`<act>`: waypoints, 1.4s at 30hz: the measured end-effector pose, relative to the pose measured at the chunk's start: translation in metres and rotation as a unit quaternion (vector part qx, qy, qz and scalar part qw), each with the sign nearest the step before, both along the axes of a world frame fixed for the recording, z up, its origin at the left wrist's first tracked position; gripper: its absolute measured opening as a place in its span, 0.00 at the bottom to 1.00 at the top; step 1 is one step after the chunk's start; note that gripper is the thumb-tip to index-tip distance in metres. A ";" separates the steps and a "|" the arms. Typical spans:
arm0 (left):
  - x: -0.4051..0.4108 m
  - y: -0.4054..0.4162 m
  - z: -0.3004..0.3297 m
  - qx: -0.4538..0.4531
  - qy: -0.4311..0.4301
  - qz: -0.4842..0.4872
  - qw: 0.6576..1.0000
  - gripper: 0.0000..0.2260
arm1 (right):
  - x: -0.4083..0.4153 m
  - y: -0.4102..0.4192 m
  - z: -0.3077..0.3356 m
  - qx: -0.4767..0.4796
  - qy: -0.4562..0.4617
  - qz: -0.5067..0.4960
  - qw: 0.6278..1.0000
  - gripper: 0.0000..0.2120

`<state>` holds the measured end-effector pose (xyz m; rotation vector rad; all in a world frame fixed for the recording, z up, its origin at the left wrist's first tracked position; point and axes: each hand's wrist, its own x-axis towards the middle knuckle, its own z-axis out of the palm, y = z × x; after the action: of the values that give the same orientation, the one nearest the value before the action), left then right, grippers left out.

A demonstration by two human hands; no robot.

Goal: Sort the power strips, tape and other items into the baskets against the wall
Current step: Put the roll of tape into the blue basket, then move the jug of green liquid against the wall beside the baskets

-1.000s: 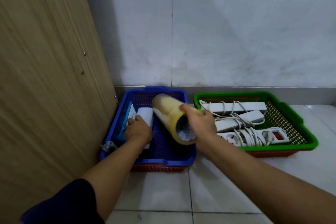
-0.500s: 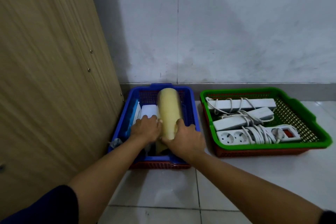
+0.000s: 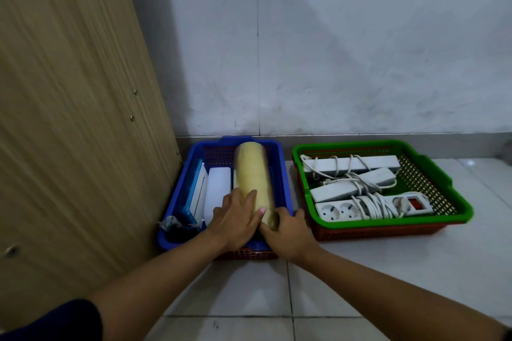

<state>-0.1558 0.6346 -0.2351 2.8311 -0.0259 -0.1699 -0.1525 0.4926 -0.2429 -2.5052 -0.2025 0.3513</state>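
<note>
A long yellowish stack of tape rolls (image 3: 253,174) lies lengthwise in the blue basket (image 3: 280,155) against the wall. My left hand (image 3: 237,219) rests flat on the stack's near end, fingers straight. My right hand (image 3: 291,230) grips that same near end from the right, its fingers curled round it. White boxes (image 3: 219,188) and a blue-edged item (image 3: 194,194) stand in the basket's left part. The green basket (image 3: 415,147) to the right holds three white power strips (image 3: 352,165) with coiled cords.
A wooden panel (image 3: 69,119) stands close on the left, touching the blue basket's side. Behind both baskets is a grey wall (image 3: 332,50). White floor tiles (image 3: 304,299) spread in front. Both baskets sit on red trays underneath.
The tape stack went from being held tilted above the blue basket to lying lengthwise inside it. My left hand moved from the white box onto the stack's near end.
</note>
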 end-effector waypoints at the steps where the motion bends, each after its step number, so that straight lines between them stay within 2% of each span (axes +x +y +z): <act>1: -0.001 -0.001 0.000 0.015 -0.002 -0.009 1.000 0.25 | 0.001 -0.004 -0.001 0.020 0.013 0.012 1.000 0.28; 3: -0.003 -0.004 -0.002 0.053 -0.027 -0.045 0.997 0.26 | 0.002 -0.015 0.000 0.036 -0.007 0.037 0.999 0.29; 7: -0.002 -0.020 -0.001 0.106 -0.098 -0.140 0.979 0.29 | 0.004 -0.043 0.003 0.048 -0.139 0.027 0.989 0.27; 11: 0.009 -0.050 0.003 0.116 -0.080 -0.144 0.980 0.27 | 0.017 -0.091 -0.006 -0.050 -0.256 -0.043 0.965 0.23; 13: 0.016 -0.064 0.000 0.129 -0.063 -0.123 0.982 0.24 | 0.025 -0.122 -0.011 -0.099 -0.234 -0.107 0.961 0.26; 15: 0.022 -0.077 -0.002 0.132 -0.084 -0.104 0.982 0.23 | 0.029 -0.148 -0.013 -0.122 -0.213 -0.159 0.956 0.28; 17: 0.029 -0.092 -0.001 0.127 -0.102 -0.093 0.982 0.22 | 0.032 -0.174 -0.018 -0.141 -0.222 -0.170 0.950 0.29; 20: 0.035 -0.117 -0.001 0.138 -0.098 -0.122 0.978 0.26 | 0.035 -0.209 -0.018 -0.157 -0.213 -0.178 0.948 0.34; 23: 0.040 -0.148 0.002 0.149 -0.123 -0.175 0.965 0.24 | 0.035 -0.245 -0.005 -0.166 -0.194 -0.214 0.943 0.35; 29: 0.046 -0.237 0.046 0.098 -0.157 -0.239 0.953 0.26 | 0.016 -0.313 0.043 -0.138 -0.226 -0.275 0.924 0.33; 32: 0.046 -0.295 0.068 0.045 -0.166 -0.268 0.948 0.25 | -0.008 -0.351 0.079 -0.137 -0.269 -0.309 0.902 0.32; 35: 0.034 -0.354 0.081 -0.019 -0.156 -0.306 0.939 0.24 | -0.038 -0.389 0.120 -0.168 -0.336 -0.340 0.862 0.30; 38: 0.007 -0.408 0.091 -0.082 -0.150 -0.354 0.919 0.22 | -0.080 -0.421 0.157 -0.215 -0.406 -0.388 0.799 0.28; 40: -0.014 -0.435 0.098 -0.135 -0.118 -0.392 0.902 0.21 | -0.110 -0.438 0.177 -0.256 -0.400 -0.432 0.767 0.29; 42: -0.034 -0.460 0.106 -0.185 -0.079 -0.429 0.880 0.20 | -0.139 -0.463 0.186 -0.288 -0.337 -0.493 0.748 0.30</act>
<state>-0.1901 0.1743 -0.1289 2.2438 -1.2121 -0.1014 -0.2918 0.0301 -0.0565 -2.7599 1.0932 -1.0850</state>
